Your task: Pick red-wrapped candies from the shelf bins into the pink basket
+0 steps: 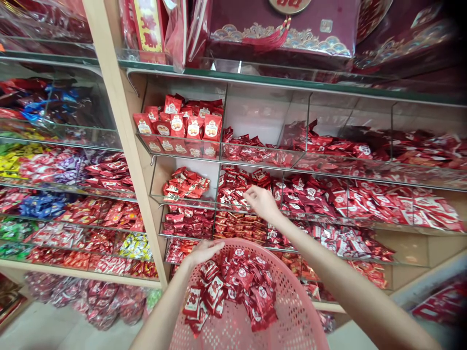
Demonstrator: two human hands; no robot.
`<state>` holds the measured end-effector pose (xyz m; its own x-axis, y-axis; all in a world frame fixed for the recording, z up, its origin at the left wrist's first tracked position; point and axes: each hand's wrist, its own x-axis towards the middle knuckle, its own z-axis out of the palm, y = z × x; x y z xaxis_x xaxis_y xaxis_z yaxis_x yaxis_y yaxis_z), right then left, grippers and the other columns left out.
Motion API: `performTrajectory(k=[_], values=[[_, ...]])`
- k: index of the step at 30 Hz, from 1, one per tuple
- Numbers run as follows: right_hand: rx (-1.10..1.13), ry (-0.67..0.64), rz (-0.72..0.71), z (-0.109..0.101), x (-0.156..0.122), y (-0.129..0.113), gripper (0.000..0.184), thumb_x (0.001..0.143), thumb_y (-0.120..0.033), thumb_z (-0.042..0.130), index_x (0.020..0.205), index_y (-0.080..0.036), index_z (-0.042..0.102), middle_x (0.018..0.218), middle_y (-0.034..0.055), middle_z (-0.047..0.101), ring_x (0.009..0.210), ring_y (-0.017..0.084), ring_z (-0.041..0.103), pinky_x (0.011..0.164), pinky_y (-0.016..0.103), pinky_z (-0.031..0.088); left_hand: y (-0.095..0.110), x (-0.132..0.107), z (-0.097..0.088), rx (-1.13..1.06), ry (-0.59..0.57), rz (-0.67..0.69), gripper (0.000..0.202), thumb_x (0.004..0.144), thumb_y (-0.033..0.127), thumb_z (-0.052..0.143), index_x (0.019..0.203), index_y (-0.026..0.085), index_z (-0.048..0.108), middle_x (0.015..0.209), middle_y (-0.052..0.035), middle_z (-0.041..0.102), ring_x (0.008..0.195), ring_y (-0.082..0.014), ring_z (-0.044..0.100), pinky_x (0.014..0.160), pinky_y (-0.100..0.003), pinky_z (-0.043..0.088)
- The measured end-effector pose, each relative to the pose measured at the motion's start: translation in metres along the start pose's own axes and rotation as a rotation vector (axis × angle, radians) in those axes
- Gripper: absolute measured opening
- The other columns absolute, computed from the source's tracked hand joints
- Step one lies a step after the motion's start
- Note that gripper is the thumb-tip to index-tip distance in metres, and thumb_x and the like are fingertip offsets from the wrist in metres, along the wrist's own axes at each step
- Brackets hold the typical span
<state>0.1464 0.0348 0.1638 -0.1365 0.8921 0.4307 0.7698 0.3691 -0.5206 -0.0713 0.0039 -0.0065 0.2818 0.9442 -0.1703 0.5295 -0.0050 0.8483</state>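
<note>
My left hand (pixel 204 252) grips the rim of a pink perforated plastic basket (pixel 302 311), its thumb lying along the edge. Inside the basket lie red-wrapped candies (pixel 242 277), some with white panels, heaped toward the far side. My right hand (pixel 260 200) reaches over the basket to a glass-fronted shelf compartment. Its fingers are pinched together in front of a pile of red wrapped candies (pixel 233 187); whether a piece sits between the fingertips cannot be made out.
Glass dividers and front lips (pixel 328 167) split the shelves into candy compartments. A wooden upright (pixel 120 126) stands to the left, with more shelves of colourful candies (pixel 44 206) beyond it. Bagged goods (pixel 98 301) sit on the floor below. Purple gift bags (pixel 284 43) stand above.
</note>
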Motion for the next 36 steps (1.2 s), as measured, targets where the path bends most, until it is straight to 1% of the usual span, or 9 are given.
performTrajectory(k=[4, 9, 13, 18, 21, 25, 28, 32, 36], values=[[-0.442, -0.149, 0.237, -0.016, 0.037, 0.029, 0.026, 0.075, -0.036, 0.06, 0.09, -0.015, 0.064, 0.095, 0.0137, 0.067, 0.092, 0.025, 0.062, 0.072, 0.03, 0.044, 0.002, -0.001, 0.001, 0.018, 0.003, 0.002, 0.06, 0.071, 0.066, 0.046, 0.094, 0.018, 0.071, 0.088, -0.0042, 0.071, 0.097, -0.0272, 0.059, 0.088, -0.035, 0.04], [-0.551, -0.323, 0.368, -0.001, 0.048, 0.022, 0.055, 0.068, -0.046, 0.066, 0.109, -0.011, 0.061, 0.113, 0.0198, 0.061, 0.104, 0.029, 0.059, 0.079, 0.036, 0.046, -0.001, 0.001, 0.003, 0.007, -0.003, 0.0, 0.061, 0.071, 0.067, 0.046, 0.096, 0.018, 0.071, 0.091, -0.004, 0.071, 0.097, -0.0265, 0.06, 0.087, -0.034, 0.041], [-0.563, -0.413, 0.404, 0.012, 0.055, 0.015, 0.062, 0.057, -0.046, 0.074, 0.106, -0.009, 0.062, 0.106, 0.0201, 0.064, 0.1, 0.029, 0.06, 0.079, 0.036, 0.048, -0.002, 0.001, 0.003, -0.006, 0.007, 0.004, 0.061, 0.07, 0.068, 0.046, 0.097, 0.02, 0.07, 0.095, -0.0036, 0.071, 0.099, -0.0257, 0.059, 0.088, -0.033, 0.041], [-0.537, -0.565, 0.482, 0.02, 0.064, 0.025, 0.055, 0.046, -0.04, 0.08, 0.09, -0.011, 0.066, 0.082, 0.0122, 0.068, 0.082, 0.026, 0.065, 0.068, 0.033, 0.051, -0.001, 0.0, 0.003, -0.003, 0.007, 0.006, 0.061, 0.069, 0.07, 0.046, 0.096, 0.02, 0.07, 0.095, -0.0029, 0.071, 0.1, -0.0256, 0.058, 0.089, -0.033, 0.04], [-0.518, -0.529, 0.466, 0.02, 0.066, 0.032, 0.049, 0.043, -0.038, 0.081, 0.082, -0.011, 0.067, 0.076, 0.0095, 0.067, 0.077, 0.024, 0.064, 0.065, 0.032, 0.05, 0.0, 0.0, 0.003, -0.006, 0.008, 0.001, 0.061, 0.069, 0.069, 0.046, 0.096, 0.02, 0.07, 0.092, -0.0027, 0.071, 0.1, -0.0257, 0.058, 0.089, -0.033, 0.04], [-0.302, -0.429, 0.487, 0.015, 0.065, 0.036, 0.036, 0.042, -0.026, 0.08, 0.071, -0.012, 0.064, 0.062, 0.0057, 0.064, 0.069, 0.022, 0.063, 0.056, 0.027, 0.048, 0.002, -0.001, 0.001, 0.013, -0.002, -0.016, 0.06, 0.071, 0.067, 0.046, 0.096, 0.019, 0.07, 0.092, -0.0036, 0.071, 0.099, -0.0264, 0.059, 0.089, -0.034, 0.04], [-0.163, -0.407, 0.487, 0.008, 0.061, 0.035, 0.02, 0.055, -0.024, 0.074, 0.061, -0.012, 0.059, 0.051, 0.0036, 0.058, 0.056, 0.018, 0.059, 0.049, 0.025, 0.045, 0.002, -0.001, 0.001, 0.017, -0.007, -0.015, 0.059, 0.071, 0.066, 0.047, 0.095, 0.018, 0.071, 0.091, -0.0038, 0.071, 0.098, -0.0262, 0.059, 0.088, -0.034, 0.04], [-0.06, -0.4, 0.432, 0.001, 0.054, 0.032, 0.015, 0.07, -0.024, 0.061, 0.06, -0.014, 0.056, 0.047, 0.0006, 0.055, 0.044, 0.01, 0.052, 0.045, 0.022, 0.042, 0.0, 0.0, 0.003, -0.011, 0.008, -0.006, 0.059, 0.07, 0.067, 0.047, 0.095, 0.019, 0.071, 0.087, -0.0029, 0.071, 0.098, -0.0258, 0.059, 0.087, -0.033, 0.041], [-0.056, -0.343, 0.311, 0.001, 0.049, 0.034, 0.013, 0.063, -0.02, 0.064, 0.055, -0.015, 0.055, 0.044, -0.0032, 0.051, 0.044, 0.009, 0.05, 0.045, 0.019, 0.039, -0.002, 0.001, 0.004, -0.017, 0.009, -0.014, 0.06, 0.069, 0.068, 0.048, 0.096, 0.019, 0.07, 0.088, -0.0031, 0.071, 0.095, -0.0258, 0.06, 0.085, -0.034, 0.042]])
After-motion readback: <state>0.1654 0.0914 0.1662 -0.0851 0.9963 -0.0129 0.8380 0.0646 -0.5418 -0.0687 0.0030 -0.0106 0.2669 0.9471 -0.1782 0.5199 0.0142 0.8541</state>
